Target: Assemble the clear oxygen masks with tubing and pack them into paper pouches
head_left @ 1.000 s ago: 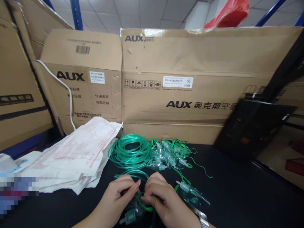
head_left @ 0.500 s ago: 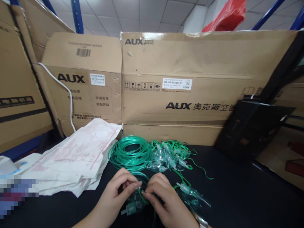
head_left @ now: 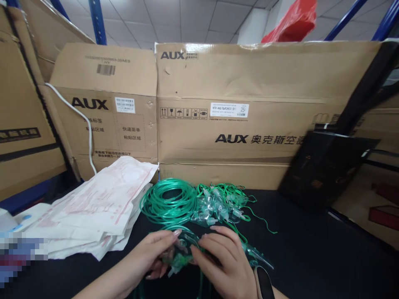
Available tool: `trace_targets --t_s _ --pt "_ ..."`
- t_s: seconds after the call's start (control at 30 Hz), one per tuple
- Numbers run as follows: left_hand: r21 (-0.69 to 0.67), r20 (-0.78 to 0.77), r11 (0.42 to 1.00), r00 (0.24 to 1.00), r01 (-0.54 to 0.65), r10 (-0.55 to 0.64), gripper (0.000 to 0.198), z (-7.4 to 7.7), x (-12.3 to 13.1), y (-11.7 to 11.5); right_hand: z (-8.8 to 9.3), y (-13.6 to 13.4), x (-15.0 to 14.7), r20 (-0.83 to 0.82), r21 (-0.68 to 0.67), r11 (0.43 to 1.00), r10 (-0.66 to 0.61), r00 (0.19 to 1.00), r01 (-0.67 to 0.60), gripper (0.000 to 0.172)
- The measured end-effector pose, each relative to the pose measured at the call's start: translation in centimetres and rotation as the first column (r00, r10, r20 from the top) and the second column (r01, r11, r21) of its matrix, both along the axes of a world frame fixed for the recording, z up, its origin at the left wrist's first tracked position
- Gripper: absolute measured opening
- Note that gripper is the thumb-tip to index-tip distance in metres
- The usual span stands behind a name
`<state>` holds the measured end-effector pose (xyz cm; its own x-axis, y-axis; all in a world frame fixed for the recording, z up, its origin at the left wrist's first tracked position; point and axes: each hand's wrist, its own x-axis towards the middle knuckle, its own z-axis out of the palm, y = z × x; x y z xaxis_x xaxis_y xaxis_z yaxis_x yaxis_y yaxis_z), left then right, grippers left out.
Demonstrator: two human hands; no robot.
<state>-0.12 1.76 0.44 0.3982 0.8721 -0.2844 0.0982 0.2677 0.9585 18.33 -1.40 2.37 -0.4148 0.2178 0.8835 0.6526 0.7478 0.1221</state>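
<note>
My left hand [head_left: 158,251] and my right hand [head_left: 226,261] are both closed on a small clear green oxygen mask [head_left: 179,262] in front of me. The left fingers curl around the mask's left side, and the right thumb and fingers pinch its right edge. Some fingertips are hidden behind the mask. Just beyond my hands lies a coil of green tubing [head_left: 170,203]. Beside it, several more oxygen masks [head_left: 216,207] sit in a pile with green elastic straps [head_left: 232,192]. Another mask [head_left: 257,255] lies right of my right hand, partly covered by it.
White printed paper pouches [head_left: 99,199] are stacked at the left. Tall cardboard boxes [head_left: 199,149] stand behind the black tabletop [head_left: 305,249]. A black box [head_left: 330,166] leans at the right, and a white cable [head_left: 90,137] hangs at the left.
My hands have moved apart slightly and turned, so the mask between them is tilted differently. The green strap pinched at my fingertips before now sits low on the mask. The view has shifted slightly.
</note>
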Motion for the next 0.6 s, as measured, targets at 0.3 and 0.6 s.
trace_targets --t_s 0.3,0.6 --pt "-0.011 0.072 0.99 0.987 -0.143 0.144 0.042 -0.6 -0.5 0.8 0.9 4.7 4.1 -0.057 -0.486 0.853 -0.248 0.967 0.19 0.022" --pt "-0.033 0.182 0.968 0.951 -0.248 0.25 0.042 -1.1 -0.4 0.7 1.9 6.2 7.2 0.354 -0.663 0.412 -0.564 0.746 0.625 0.032"
